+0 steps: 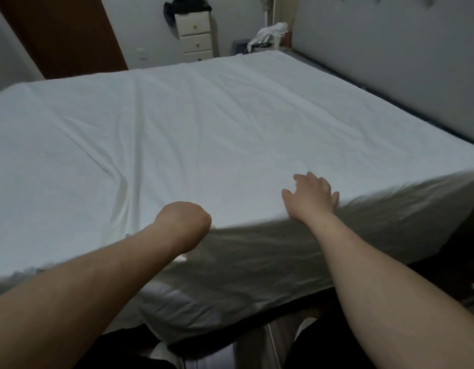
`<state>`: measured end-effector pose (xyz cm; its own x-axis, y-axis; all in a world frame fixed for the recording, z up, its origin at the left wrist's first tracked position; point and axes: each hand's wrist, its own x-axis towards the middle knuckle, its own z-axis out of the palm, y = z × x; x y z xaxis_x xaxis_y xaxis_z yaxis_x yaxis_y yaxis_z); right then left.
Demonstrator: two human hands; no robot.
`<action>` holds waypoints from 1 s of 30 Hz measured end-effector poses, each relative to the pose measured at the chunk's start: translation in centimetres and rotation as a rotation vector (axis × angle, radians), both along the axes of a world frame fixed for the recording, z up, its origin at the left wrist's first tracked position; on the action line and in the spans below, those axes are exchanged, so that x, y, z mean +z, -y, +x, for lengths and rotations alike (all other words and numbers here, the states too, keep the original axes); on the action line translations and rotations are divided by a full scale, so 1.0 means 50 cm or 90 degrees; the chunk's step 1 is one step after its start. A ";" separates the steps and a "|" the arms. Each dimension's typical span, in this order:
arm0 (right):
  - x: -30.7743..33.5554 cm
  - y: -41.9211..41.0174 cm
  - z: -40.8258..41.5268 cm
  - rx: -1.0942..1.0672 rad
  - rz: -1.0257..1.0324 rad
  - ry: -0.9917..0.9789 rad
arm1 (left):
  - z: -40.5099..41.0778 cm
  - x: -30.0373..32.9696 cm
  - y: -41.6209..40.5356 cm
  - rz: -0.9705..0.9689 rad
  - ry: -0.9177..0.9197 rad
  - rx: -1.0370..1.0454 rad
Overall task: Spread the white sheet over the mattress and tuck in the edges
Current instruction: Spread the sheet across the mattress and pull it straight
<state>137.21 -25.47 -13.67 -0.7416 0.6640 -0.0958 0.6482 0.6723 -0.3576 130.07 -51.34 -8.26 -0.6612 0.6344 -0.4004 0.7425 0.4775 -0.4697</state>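
Smoothing stage: white sheet (204, 123) covers mattress, draping over its near edge. Right hand (312, 197) flat, fingers spread, at that edge. Left hand (184, 219) fingers hidden, state unclear. Advice: press outward, then tuck.

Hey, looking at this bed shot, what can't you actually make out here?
- Left hand, head view: fingers bent down over the near edge of the white sheet, hidden behind the wrist, so its grip is unclear.
- Far side tuck: hidden behind the mattress top.
- Sheet's left end: cut off by the frame edge.
- Dark item on the drawer unit: too small and dim to identify.
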 end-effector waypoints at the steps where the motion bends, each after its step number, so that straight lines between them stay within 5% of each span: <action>1: -0.001 -0.010 0.004 -0.035 -0.009 -0.008 | -0.004 0.001 0.002 -0.019 0.048 -0.008; 4: -0.020 -0.053 0.027 -0.056 -0.052 0.029 | -0.018 0.004 -0.014 0.018 0.226 0.042; 9: -0.046 -0.109 0.055 -0.083 -0.058 0.007 | -0.039 -0.005 -0.092 0.365 0.145 0.043; 13: -0.062 -0.148 0.089 -0.175 -0.056 -0.054 | -0.015 -0.043 -0.152 0.322 0.129 0.044; 19: -0.072 -0.216 0.136 -0.286 -0.183 -0.169 | 0.054 -0.084 -0.226 0.151 0.299 -0.049; 24: -0.061 -0.242 0.142 -0.316 -0.358 -0.267 | 0.079 -0.004 -0.314 0.367 0.470 -0.105; 30: -0.069 -0.280 0.154 -0.385 -0.296 -0.387 | 0.057 -0.038 -0.420 0.404 0.298 -0.132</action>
<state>144.93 -11.44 -17.10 -0.2984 0.9412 -0.1583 0.4544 -0.0058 -0.8908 132.91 -30.35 -10.14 -0.3582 0.9246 -0.1297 0.8976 0.3793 0.2245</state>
